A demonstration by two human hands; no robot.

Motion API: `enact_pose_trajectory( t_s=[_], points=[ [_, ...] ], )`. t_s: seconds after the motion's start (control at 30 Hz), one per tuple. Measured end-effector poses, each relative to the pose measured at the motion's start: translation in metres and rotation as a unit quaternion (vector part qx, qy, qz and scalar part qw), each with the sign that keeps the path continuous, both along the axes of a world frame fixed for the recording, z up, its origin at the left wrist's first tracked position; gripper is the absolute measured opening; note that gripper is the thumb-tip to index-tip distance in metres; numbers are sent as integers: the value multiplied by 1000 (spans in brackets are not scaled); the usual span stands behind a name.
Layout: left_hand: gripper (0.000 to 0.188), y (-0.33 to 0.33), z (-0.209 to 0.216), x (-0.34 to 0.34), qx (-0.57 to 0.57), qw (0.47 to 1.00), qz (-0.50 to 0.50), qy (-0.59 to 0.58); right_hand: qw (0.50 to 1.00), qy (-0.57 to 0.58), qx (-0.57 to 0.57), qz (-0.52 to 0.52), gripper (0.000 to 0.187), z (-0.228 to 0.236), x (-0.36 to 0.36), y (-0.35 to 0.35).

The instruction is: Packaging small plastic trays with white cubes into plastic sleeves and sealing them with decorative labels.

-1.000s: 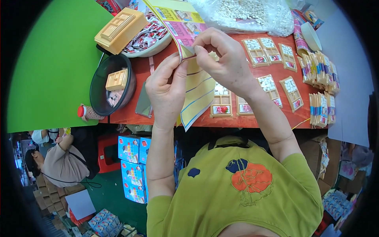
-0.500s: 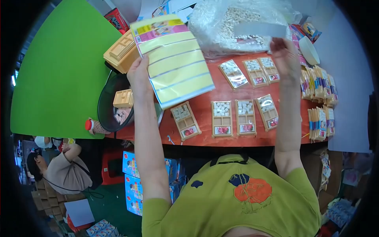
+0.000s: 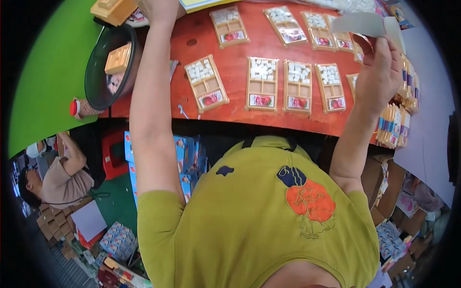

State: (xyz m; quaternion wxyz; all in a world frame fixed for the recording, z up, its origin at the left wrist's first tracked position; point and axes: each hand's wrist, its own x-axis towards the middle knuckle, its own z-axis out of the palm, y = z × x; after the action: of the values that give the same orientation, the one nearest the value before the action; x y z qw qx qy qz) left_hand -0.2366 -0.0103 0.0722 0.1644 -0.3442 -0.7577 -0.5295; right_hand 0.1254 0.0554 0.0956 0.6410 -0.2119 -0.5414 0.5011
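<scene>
My right hand (image 3: pixel 379 72) pinches a pale, curved strip (image 3: pixel 357 23) like a peeled backing or label, raised over the right part of the table. At the upper edge, my left hand (image 3: pixel 159 10) is partly cut off, its fingers out of sight. Beside it lies the edge of yellow printed sheets (image 3: pixel 206 4), mostly out of view. Below, in the middle, are tan compartment trays with small white cubes and a red strawberry-printed packet each: a tilted one (image 3: pixel 206 84), an upright one (image 3: pixel 262 84), and another (image 3: pixel 297 86). More such trays (image 3: pixel 284 25) form a row behind.
A dark basin (image 3: pixel 91 72) at the left holds a tan tray stack (image 3: pixel 118 58). Next to it stands a red-capped jar (image 3: pixel 82 108). Packed trays (image 3: pixel 393 126) pile up at the right edge. Blue printed boxes (image 3: pixel 185 153) sit below the table; another person (image 3: pixel 67 177) is at the left.
The view has tipped down. The yellow sheets, held up in my left hand before, now show only at the upper edge. My right hand still holds the pale strip.
</scene>
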Motion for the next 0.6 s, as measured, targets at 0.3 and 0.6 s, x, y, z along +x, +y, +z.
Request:
enact_pose_trajectory(
  t_s=[0.3,0.6],
  points=[
    [45,-162,-17,184,153,829,-287,-454,854,-276,436,59,27,-45,-92,-127],
    [30,-232,-31,130,152,762,-239,-582,885,-366,273,89,32,-73,-85,-84]
  ],
)
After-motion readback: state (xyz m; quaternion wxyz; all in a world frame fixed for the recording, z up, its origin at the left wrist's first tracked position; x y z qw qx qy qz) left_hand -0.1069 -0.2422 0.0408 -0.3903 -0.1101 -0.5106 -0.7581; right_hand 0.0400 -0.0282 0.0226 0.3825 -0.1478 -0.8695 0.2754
